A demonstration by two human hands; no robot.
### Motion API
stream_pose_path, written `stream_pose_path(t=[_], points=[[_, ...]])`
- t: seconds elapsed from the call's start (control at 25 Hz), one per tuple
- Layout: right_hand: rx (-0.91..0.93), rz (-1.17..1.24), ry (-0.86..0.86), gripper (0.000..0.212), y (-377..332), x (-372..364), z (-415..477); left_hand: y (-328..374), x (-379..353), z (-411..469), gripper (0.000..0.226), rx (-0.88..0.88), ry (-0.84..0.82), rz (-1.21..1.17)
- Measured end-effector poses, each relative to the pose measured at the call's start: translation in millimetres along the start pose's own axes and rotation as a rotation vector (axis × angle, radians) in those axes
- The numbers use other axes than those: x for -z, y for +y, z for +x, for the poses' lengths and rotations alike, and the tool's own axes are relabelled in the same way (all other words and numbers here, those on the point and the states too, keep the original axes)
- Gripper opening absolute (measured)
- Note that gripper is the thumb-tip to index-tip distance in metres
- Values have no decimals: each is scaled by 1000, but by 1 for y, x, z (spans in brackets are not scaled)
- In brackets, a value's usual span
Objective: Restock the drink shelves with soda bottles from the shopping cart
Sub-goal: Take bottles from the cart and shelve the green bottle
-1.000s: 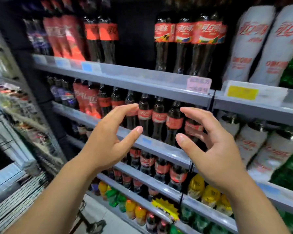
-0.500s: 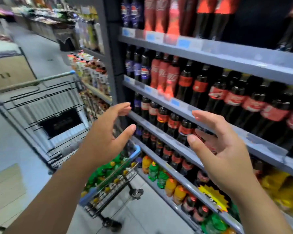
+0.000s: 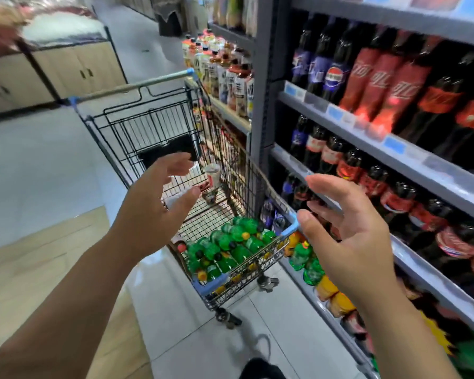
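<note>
Hovering over the cart (image 3: 246,184), L hand (image 3: 159,212) has fingers spread and loosely bent, thumb apart, gripping nothing. R hand (image 3: 350,236) is the same: fingers apart, palm turned inward, nothing in it, held between the cart's near right corner and the shelves (image 3: 394,149). The cart's long axis runs alongside the shelves, handle at the far end, front end toward the person. Green btls (image 3: 230,247) are heaped at the basket's near end, lying on their sides, not upright; long axes look roughly slantwise to the cart, but cap direction is mixed and too blurred to call. At the basket's far end sits a pale cup-like item (image 3: 212,173), detail unclear. On the shelves, cola btls (image 3: 372,80) stand upright in rows, caps up. On the lowest shelf, more green and orange btls (image 3: 312,266) sit just beside the cart's front corner.
</note>
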State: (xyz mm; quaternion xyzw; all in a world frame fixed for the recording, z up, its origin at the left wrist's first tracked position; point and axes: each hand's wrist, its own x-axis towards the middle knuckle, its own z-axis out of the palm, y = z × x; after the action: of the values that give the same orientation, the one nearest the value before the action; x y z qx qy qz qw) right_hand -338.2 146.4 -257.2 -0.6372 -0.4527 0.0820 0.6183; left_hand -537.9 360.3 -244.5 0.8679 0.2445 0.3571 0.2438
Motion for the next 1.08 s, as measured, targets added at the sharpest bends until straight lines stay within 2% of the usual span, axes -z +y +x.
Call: stream_pose_path(t=[0.2, 0.44, 0.68, 0.84, 0.96, 1.08], points=[[-29, 75, -51, 39, 56, -28, 38, -40, -15, 26, 62, 77, -23, 38], [-107, 143, -109, 40, 111, -70, 84, -93, -31, 63, 51, 136, -59, 152], [-286, 120, -221, 52, 137, -115, 107, -154, -48, 80, 47, 225, -108, 176], [-367, 128, -226, 55, 162, -169, 101, -211, -60, 92, 53, 269, -170, 148], [-472, 117, -199, 59, 185, -215, 98, -259, -71, 101, 51, 196, -314, 119], [-545, 114, -148, 53, 207, -254, 90, -310, -86, 110, 53, 128, -608, 171]])
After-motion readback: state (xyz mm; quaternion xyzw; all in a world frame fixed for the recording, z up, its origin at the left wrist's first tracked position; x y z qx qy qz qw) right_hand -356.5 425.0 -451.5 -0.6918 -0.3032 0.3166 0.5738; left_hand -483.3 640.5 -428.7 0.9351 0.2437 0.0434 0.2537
